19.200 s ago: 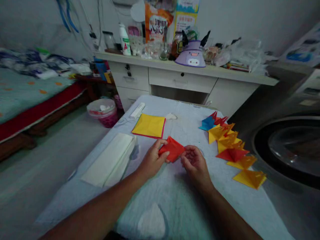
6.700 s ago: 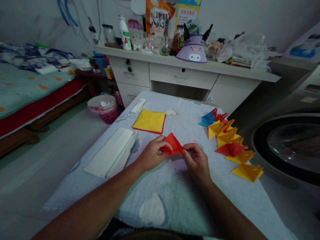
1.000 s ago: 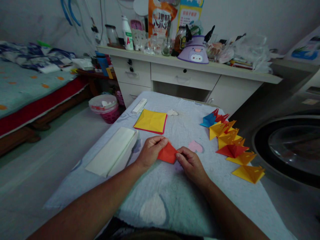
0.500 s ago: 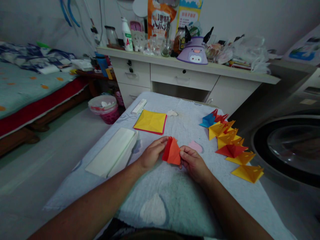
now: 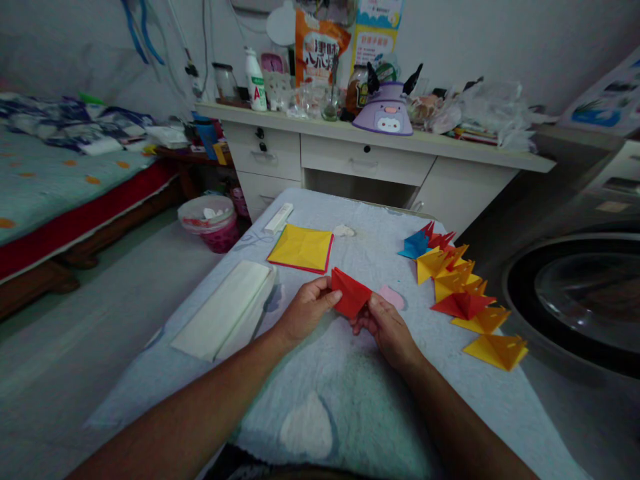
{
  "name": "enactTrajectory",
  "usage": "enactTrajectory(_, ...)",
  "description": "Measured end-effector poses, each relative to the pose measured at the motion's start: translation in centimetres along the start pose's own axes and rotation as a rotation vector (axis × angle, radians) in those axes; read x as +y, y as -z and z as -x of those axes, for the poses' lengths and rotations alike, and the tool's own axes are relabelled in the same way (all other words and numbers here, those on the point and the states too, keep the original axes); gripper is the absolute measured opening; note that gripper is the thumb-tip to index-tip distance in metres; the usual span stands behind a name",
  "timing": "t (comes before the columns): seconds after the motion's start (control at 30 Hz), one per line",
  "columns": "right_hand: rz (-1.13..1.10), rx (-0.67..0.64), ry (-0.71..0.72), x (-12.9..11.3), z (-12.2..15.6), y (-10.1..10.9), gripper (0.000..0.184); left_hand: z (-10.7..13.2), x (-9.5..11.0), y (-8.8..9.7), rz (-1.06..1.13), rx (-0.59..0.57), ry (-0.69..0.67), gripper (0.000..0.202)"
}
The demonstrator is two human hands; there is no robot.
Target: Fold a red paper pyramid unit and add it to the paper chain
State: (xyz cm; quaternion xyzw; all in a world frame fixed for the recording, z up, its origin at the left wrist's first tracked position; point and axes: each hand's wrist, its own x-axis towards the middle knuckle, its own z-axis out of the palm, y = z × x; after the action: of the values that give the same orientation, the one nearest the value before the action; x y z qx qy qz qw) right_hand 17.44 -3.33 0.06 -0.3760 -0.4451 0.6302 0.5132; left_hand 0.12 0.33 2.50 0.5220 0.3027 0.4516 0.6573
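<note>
Forearms (image 5: pixel 200 407) of ours reach in from the bottom edge over a blue cloth (image 5: pixel 345 387) with a white heart (image 5: pixel 307 427) printed low on it. Between our hands, just above the middle of the cloth, we hold a folded red paper (image 5: pixel 351 292), tilted, a crease running across its face; whether its lower edge touches the cloth we cannot tell. Our left hand (image 5: pixel 307 312) is closed on its left side, thumb flat on the front and fingers behind. Our right hand (image 5: pixel 387 325) pinches the right corner between thumb and forefinger, the other fingers curled below.

To our left lies a folded white sheet (image 5: pixel 223 310). Along the right edge we see a row of pointed paper figures (image 5: pixel 463 305), yellow and red, with a blue one at the far end. A pink heart (image 5: pixel 393 297) shows just past our right hand. Beyond our left hand sits a stack (image 5: pixel 301 248), yellow on top, red at the edge, and near it a white box (image 5: pixel 279 218).

Farther off we see a bin (image 5: pixel 220 237), a bed (image 5: pixel 65 180), a washer (image 5: pixel 570 287) and a desk (image 5: pixel 370 160) bearing a bottle (image 5: pixel 255 79) and a purple hat (image 5: pixel 384 112).
</note>
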Motion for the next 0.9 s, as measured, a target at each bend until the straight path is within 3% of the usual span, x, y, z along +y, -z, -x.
enactTrajectory(0.1, 0.15, 0.07, 0.113, -0.2, 0.0, 0.2, 0.033, -0.1, -0.3, 0.3, -0.137, 0.018, -0.007, 0.023)
enactTrajectory(0.2, 0.184, 0.115, 0.099, -0.2, 0.0, 0.2, 0.029, 0.1, -0.8, 0.3, -0.198, -0.024, -0.027, 0.024)
enactTrajectory(0.33, 0.135, 0.146, 0.08, 0.1, -0.2, 0.1, 0.027, 0.5, -1.3, 0.2, -0.242, 0.002, -0.094, 0.054)
enactTrajectory(0.4, 0.096, 0.155, 0.082, 0.1, -0.3, 0.1, 0.026, 0.7, -1.2, 0.2, -0.31, 0.006, -0.114, 0.058)
enactTrajectory(0.73, -0.005, 0.167, 0.085, 0.0, -0.3, 0.0, 0.025, 0.9, -1.2, 0.2, -0.576, 0.045, -0.218, 0.026)
enactTrajectory(0.9, 0.003, 0.165, 0.104, 0.2, -0.3, 0.1, 0.025, 0.6, -0.9, 0.3, -0.67, 0.039, -0.35, 0.015)
